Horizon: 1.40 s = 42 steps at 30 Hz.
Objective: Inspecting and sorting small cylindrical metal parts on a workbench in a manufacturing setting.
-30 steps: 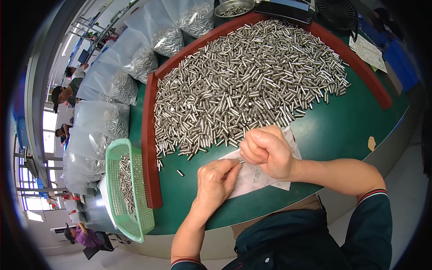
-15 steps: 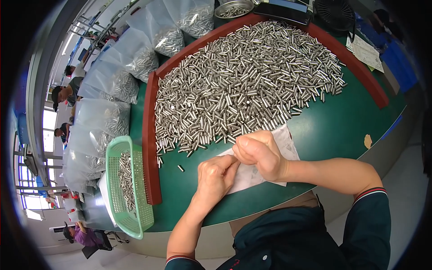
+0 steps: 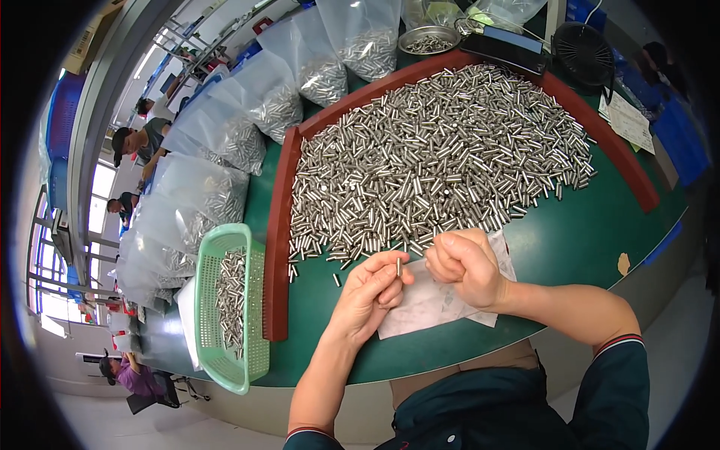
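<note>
Now the left hand (image 3: 367,296) has drawn back, fingers pinching one metal pin (image 3: 399,267); right hand (image 3: 466,268) stays fisted, perhaps on more pins.

Desk (image 3: 592,240): green top, red raised border (image 3: 279,247). On it: large heap of small metal cylinders (image 3: 435,165) beyond the grips; white paper sheet (image 3: 427,304) beneath them; green plastic basket (image 3: 225,307) left of the left grip (image 3: 369,289).

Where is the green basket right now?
In the head view, the green basket sits at the table's left edge, left of the red rail and the left hand, with clear bags of metal pins just behind it.
</note>
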Motion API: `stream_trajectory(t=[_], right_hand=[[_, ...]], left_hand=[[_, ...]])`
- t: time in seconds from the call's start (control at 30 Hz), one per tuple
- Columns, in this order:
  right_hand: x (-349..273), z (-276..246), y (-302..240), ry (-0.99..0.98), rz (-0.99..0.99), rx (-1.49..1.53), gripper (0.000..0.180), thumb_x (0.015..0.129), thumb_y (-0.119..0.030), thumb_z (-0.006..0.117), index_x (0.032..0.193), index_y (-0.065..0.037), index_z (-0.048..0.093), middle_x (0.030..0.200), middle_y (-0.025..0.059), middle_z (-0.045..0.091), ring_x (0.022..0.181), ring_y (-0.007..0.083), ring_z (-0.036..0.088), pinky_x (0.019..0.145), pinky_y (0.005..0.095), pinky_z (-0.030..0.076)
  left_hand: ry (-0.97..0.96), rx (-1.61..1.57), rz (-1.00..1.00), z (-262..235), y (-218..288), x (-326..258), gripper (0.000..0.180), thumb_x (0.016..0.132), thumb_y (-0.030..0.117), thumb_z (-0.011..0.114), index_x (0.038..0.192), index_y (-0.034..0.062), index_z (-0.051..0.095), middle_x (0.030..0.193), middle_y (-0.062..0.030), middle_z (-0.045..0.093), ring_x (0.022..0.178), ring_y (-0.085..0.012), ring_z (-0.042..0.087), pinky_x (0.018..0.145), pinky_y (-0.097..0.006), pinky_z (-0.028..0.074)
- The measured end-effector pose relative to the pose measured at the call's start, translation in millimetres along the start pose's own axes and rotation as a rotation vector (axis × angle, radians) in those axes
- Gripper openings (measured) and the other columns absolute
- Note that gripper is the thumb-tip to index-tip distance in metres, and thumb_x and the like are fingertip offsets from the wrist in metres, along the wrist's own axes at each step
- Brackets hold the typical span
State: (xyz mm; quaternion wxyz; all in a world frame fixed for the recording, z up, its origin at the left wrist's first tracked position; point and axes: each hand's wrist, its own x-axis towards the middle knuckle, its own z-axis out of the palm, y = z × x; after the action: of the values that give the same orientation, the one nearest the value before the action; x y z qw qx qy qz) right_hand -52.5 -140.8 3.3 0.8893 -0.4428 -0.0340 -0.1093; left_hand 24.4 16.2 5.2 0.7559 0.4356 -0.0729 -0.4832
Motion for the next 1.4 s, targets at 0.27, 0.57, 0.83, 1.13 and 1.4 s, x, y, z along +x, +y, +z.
stream_trajectory(t=[0.27, 0.57, 0.83, 1.13, 1.4], right_hand=[[0.9, 1.9, -2.5, 0.008, 0.013, 0.009, 0.041, 0.086, -0.020, 0.036, 0.048, -0.009, 0.027, 0.043, -0.0020, 0.025, 0.040, 0.0088, 0.021, 0.041, 0.0243, 0.019], [1.0, 1.4, -0.9, 0.009, 0.021, 0.020, 0.040, 0.084, -0.019, 0.036, 0.047, -0.009, 0.025, 0.042, -0.0015, 0.025, 0.039, 0.0084, 0.018, 0.040, 0.0243, 0.017], [1.4, 1.6, -3.0, -0.014, 0.013, 0.040, 0.038, 0.085, -0.014, 0.035, 0.048, -0.008, 0.026, 0.043, -0.0015, 0.025, 0.041, 0.0070, 0.021, 0.041, 0.0232, 0.018], [1.8, 1.4, -1.0, -0.003, 0.003, -0.030, 0.039, 0.085, -0.020, 0.035, 0.048, -0.010, 0.027, 0.041, -0.0013, 0.024, 0.039, 0.0087, 0.018, 0.040, 0.0244, 0.017], [2.0, 0.9, -1.1, -0.008, 0.014, -0.023, 0.040, 0.085, -0.020, 0.037, 0.048, -0.009, 0.027, 0.043, -0.0016, 0.025, 0.041, 0.0086, 0.020, 0.041, 0.0241, 0.018]], left_hand=[[0.048, -0.007, -0.060, 0.2, 4.7, 1.3, 0.023, 0.087, 0.011, 0.045, 0.106, -0.0010, 0.051, 0.080, -0.0082, 0.057, 0.047, -0.0027, 0.030, 0.044, -0.016, 0.025], [0.091, -0.141, 0.157, -16.5, 28.8, -7.0, 0.033, 0.091, 0.031, 0.033, 0.074, 0.0051, 0.046, 0.067, -0.0057, 0.041, 0.053, -0.0096, 0.034, 0.045, -0.020, 0.028], [0.599, 1.491, 0.143, -42.7, 57.4, -28.4, 0.018, 0.071, 0.014, 0.065, 0.070, -0.0014, 0.054, 0.049, -0.0002, 0.039, 0.047, -0.0069, 0.034, 0.043, -0.025, 0.029], [0.450, 1.692, 0.169, -43.9, 60.4, -35.8, 0.020, 0.065, 0.009, 0.064, 0.082, 0.0029, 0.055, 0.047, -0.0057, 0.037, 0.043, -0.0175, 0.040, 0.045, -0.032, 0.033], [0.404, 1.685, 0.152, -36.2, 54.1, -28.4, 0.015, 0.064, 0.007, 0.064, 0.075, 0.0020, 0.056, 0.047, -0.0065, 0.036, 0.041, -0.0166, 0.037, 0.043, -0.031, 0.032]])
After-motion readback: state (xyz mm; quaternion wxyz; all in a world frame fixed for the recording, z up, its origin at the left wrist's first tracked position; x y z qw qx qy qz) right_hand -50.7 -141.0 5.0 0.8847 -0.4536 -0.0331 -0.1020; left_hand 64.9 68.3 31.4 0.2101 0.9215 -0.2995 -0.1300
